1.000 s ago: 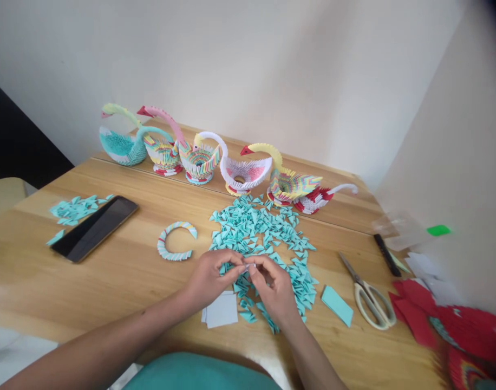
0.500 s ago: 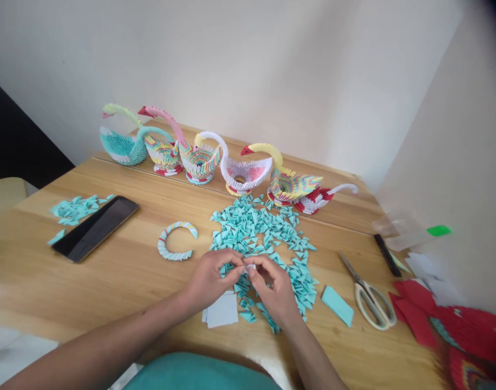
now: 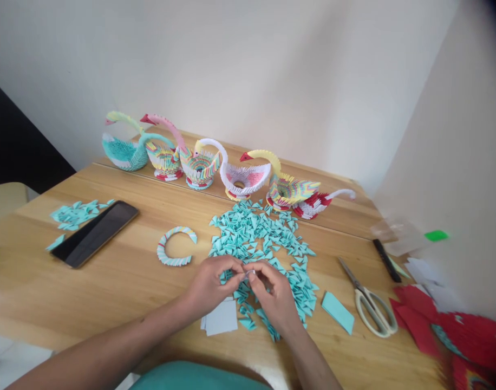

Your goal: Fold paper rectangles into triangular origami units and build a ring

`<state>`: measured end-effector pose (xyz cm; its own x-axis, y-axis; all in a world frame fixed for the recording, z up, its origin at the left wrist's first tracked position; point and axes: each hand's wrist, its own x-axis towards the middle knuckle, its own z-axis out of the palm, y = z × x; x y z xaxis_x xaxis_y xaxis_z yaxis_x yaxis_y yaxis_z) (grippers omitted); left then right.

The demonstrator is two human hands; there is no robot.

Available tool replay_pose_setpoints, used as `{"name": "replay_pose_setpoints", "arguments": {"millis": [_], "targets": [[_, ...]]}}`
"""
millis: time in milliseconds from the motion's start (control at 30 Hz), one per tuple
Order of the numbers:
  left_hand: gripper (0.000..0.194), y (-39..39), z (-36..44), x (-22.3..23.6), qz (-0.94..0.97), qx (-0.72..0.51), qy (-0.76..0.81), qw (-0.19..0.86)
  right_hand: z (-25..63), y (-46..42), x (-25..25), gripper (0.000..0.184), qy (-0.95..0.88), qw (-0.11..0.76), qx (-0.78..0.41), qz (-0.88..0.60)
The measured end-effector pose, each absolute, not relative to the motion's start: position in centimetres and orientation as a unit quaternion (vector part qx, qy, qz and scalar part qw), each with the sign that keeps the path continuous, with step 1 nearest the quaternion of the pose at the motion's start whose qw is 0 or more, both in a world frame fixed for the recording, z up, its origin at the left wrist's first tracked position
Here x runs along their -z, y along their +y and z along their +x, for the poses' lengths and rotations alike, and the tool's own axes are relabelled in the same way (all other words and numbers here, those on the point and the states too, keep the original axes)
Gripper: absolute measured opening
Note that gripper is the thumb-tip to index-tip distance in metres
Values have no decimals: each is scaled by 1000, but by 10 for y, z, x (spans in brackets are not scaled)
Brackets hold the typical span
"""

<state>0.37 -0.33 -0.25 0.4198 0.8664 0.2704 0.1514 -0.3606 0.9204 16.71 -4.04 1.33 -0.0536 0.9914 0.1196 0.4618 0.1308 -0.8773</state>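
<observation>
Between the fingertips of both hands is a small white piece of paper (image 3: 248, 274), partly covered by the fingers. My left hand (image 3: 215, 281) pinches it from the left, and my right hand (image 3: 272, 290) pinches it from the right. Both are held over a heap of turquoise folded paper triangles (image 3: 252, 227). Just below my left hand lies a small stack of white paper slips (image 3: 221, 317). A curved chain of folded paper pieces (image 3: 167, 246), striped in pale colours, rests left of the heap. Right of my right hand is a turquoise paper stack (image 3: 338, 312).
Scissors (image 3: 370, 303) lie at the right, near a black cutter-like tool (image 3: 386, 260) and red paper (image 3: 414, 319). Several folded-paper swans (image 3: 246, 179) stand along the back. A phone (image 3: 96, 233) lies at the left beside more turquoise triangles (image 3: 75, 214).
The whole view has shifted slightly, so the things sit a little lower. Both hands keep their pinch, and the white paper between the fingertips has changed slightly in shape.
</observation>
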Motion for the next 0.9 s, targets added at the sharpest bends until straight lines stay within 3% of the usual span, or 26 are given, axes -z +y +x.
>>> {"name": "replay_pose_setpoints", "arguments": {"millis": [900], "targets": [[14, -3, 3, -1, 711, -403, 358, 452, 166, -40, -18, 16, -668, 393, -300, -557]]}}
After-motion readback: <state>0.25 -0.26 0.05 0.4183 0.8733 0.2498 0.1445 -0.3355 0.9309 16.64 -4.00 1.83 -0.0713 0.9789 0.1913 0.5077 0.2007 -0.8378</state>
